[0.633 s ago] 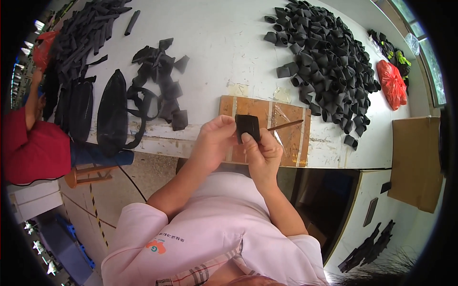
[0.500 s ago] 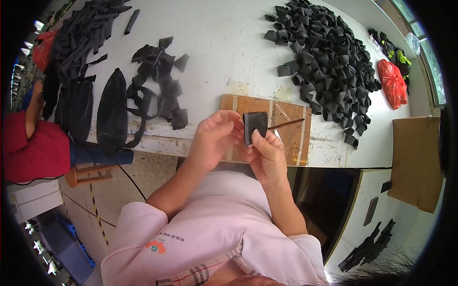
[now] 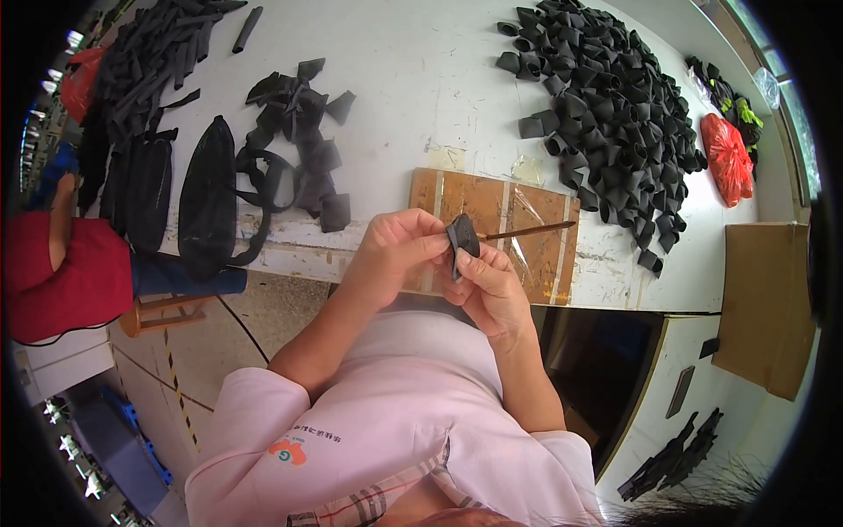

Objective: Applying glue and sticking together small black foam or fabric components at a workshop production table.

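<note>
Between my two hands is a small black fabric loop, tilted so that its opening shows. My left hand pinches its left edge between thumb and fingertips. From the other side, my right hand grips the loop's lower edge, thumb in front. A thin brown stick, perhaps a brush handle, sticks out to the right from behind the loop; it seems tucked in my right hand, though its near end is hidden. Beneath the hands lies a brown board with strips of clear tape.
A large heap of black loops covers the table's right side. At left are scattered black pieces, dark pouches and a pile of black strips. A red bag and cardboard box stand right. A person in red sits left.
The loop has turned from nearly flat to edge-on, its opening now showing. My left fingers have closed on its left edge. The stick's tip has shifted slightly right.
</note>
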`<state>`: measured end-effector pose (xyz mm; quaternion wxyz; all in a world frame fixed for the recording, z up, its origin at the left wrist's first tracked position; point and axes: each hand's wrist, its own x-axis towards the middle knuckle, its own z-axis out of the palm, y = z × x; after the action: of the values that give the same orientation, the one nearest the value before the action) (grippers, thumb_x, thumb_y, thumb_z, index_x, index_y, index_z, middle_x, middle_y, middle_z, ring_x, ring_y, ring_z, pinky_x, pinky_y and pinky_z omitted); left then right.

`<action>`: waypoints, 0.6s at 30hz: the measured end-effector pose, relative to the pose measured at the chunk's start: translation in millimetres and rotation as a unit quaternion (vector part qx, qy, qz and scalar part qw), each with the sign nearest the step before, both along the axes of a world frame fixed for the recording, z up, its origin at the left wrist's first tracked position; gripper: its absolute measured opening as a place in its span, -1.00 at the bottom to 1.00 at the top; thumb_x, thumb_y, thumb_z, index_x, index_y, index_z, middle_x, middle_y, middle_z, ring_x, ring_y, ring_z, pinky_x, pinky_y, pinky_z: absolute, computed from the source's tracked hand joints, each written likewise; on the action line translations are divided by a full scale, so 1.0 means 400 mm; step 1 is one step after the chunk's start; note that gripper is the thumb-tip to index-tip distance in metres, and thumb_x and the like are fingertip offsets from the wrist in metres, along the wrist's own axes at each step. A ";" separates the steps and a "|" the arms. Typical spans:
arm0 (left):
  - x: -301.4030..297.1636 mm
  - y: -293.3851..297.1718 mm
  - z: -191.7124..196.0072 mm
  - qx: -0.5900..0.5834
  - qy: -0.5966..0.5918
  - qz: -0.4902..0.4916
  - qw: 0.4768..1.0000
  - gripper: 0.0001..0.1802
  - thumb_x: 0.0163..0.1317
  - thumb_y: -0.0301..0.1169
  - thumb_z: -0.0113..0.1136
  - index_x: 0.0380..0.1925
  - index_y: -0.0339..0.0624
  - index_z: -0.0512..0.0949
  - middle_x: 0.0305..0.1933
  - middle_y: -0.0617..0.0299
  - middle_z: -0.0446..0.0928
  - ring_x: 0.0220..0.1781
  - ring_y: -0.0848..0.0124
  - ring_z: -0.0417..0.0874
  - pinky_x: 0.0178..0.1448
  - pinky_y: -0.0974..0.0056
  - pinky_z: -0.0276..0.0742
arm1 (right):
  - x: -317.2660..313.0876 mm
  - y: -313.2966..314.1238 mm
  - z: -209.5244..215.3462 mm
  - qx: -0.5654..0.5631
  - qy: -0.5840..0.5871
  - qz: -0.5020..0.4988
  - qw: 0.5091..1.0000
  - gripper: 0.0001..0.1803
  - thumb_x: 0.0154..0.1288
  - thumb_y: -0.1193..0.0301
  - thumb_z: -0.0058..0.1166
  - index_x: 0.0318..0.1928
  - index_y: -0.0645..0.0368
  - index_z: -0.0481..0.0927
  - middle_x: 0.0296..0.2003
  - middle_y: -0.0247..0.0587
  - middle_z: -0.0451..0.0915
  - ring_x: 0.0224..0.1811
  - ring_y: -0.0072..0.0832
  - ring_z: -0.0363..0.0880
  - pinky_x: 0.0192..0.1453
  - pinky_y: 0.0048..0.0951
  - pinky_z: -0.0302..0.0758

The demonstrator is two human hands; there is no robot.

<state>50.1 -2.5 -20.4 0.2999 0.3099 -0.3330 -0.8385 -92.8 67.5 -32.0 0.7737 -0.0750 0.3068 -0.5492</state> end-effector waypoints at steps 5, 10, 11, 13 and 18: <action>0.007 0.003 0.005 -0.034 -0.029 0.024 0.999 -0.90 0.07 -0.48 0.09 -0.41 -0.28 0.47 -0.49 0.23 0.52 -0.49 0.55 0.49 -0.35 0.48 0.41 | 0.001 -0.001 0.006 -0.005 0.009 -0.006 1.000 -0.85 0.17 0.39 0.04 -0.33 0.21 0.51 -0.48 -0.36 0.50 -0.59 -0.72 0.30 -0.54 -0.67 0.22; 0.008 0.008 0.006 -0.038 -0.041 0.015 0.998 -0.88 0.05 -0.47 0.08 -0.41 -0.29 0.48 -0.49 0.23 0.52 -0.50 0.55 0.49 -0.36 0.48 0.41 | 0.012 -0.003 0.013 0.029 0.033 -0.021 0.999 -0.86 0.14 0.41 0.05 -0.37 0.24 0.49 -0.65 -0.41 0.39 -0.65 -0.65 0.21 -0.59 -0.63 0.13; 0.008 0.009 0.007 -0.037 -0.041 0.015 0.998 -0.89 0.05 -0.48 0.08 -0.41 -0.29 0.48 -0.49 0.22 0.52 -0.51 0.55 0.49 -0.36 0.48 0.41 | 0.012 -0.003 0.012 0.031 0.034 -0.020 0.999 -0.87 0.13 0.42 0.05 -0.37 0.24 0.49 -0.65 -0.41 0.39 -0.65 -0.65 0.21 -0.60 -0.63 0.13; 0.011 0.006 0.005 -0.047 -0.047 0.013 0.998 -0.89 0.04 -0.50 0.08 -0.42 -0.31 0.48 -0.50 0.23 0.52 -0.50 0.56 0.49 -0.37 0.49 0.41 | 0.012 -0.004 0.016 0.034 0.049 -0.016 0.998 -0.85 0.14 0.40 0.06 -0.37 0.25 0.49 -0.66 -0.40 0.38 -0.65 -0.64 0.23 -0.59 -0.63 0.16; 0.005 0.003 0.003 -0.162 -0.166 0.047 0.972 -0.93 0.04 -0.56 0.09 -0.44 -0.34 0.49 -0.51 0.26 0.51 -0.48 0.61 0.48 -0.39 0.52 0.40 | 0.034 0.002 0.016 -0.024 0.652 0.011 0.758 -0.79 0.11 0.40 0.12 -0.35 0.30 0.46 -0.53 -0.28 0.45 -0.60 -0.57 0.37 -0.53 -0.58 0.30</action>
<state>52.0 -1.4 -19.2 0.3261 0.4073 -0.4948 -0.6949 -79.3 68.5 -25.5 0.3902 -0.4371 0.7228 -0.3665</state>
